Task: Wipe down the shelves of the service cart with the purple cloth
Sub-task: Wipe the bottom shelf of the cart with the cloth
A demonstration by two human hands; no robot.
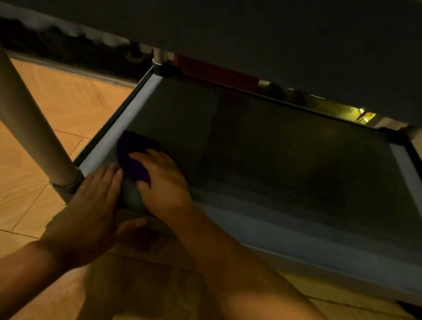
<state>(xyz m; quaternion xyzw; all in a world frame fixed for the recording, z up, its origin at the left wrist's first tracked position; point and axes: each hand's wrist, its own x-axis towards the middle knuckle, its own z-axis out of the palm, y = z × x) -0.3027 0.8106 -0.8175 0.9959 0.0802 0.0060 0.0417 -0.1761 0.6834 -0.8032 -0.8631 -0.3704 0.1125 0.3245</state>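
Note:
The service cart's bottom shelf [297,172] is a dark grey tray with a raised rim, low above the floor. The purple cloth [130,155] lies bunched on its near left corner. My right hand [166,183] presses down on the cloth, fingers curled over it. My left hand [95,203] rests flat on the front left corner of the shelf rim, fingers together, thumb spread, holding nothing. The shelf above [251,16] fills the top of the view as a dark underside.
A metal cart post [21,111] rises from the front left corner, close to my left hand. Further posts stand at the back left [159,57] and back right [403,132]. Tan tiled floor [28,161] surrounds the cart. A caster [418,314] shows under the front right.

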